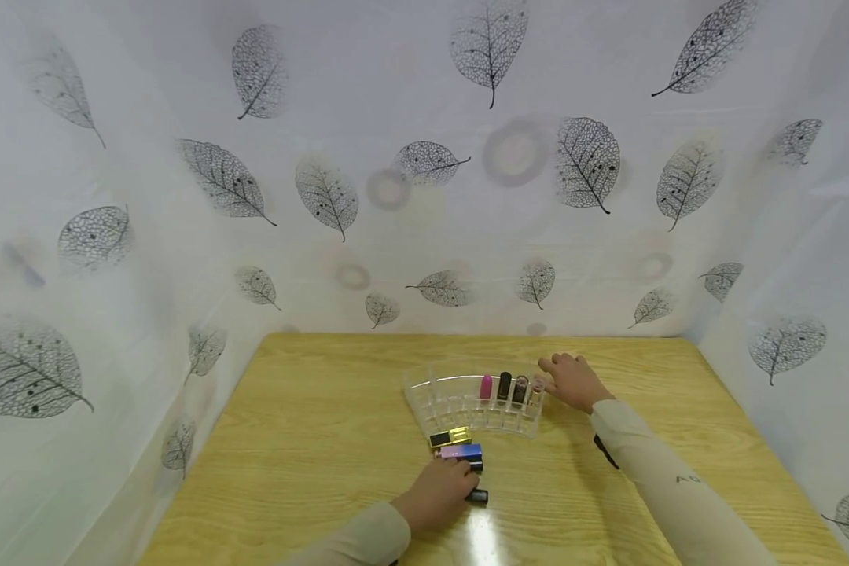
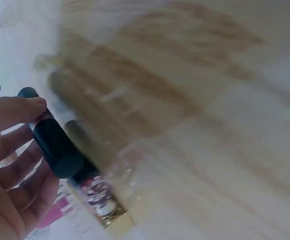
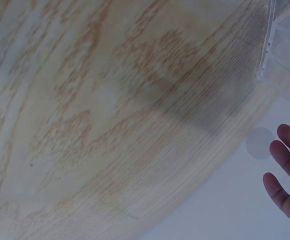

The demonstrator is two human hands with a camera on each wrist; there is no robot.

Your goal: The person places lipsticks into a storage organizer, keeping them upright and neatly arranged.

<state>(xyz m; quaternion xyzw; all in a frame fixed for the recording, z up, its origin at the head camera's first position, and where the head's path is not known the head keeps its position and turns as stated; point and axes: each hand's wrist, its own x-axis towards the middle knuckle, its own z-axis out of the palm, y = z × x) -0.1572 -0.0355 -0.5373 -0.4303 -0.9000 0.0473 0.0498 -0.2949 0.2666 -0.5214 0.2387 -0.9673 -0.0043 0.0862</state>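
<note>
My left hand is low over the table at front centre. In the left wrist view, its thumb and fingers grip a black lipstick tube. A black tube end sticks out beside this hand in the head view. Just beyond lie a pink-and-blue tube and a gold-and-black lipstick. A clear curved lipstick holder has several lipsticks standing at its right side, among them a pink one. My right hand is at the holder's right end, its fingers loosely extended with nothing between them.
The wood-grain table reaches back to a white curtain printed with dark leaves. The same curtain hangs along the left and right sides.
</note>
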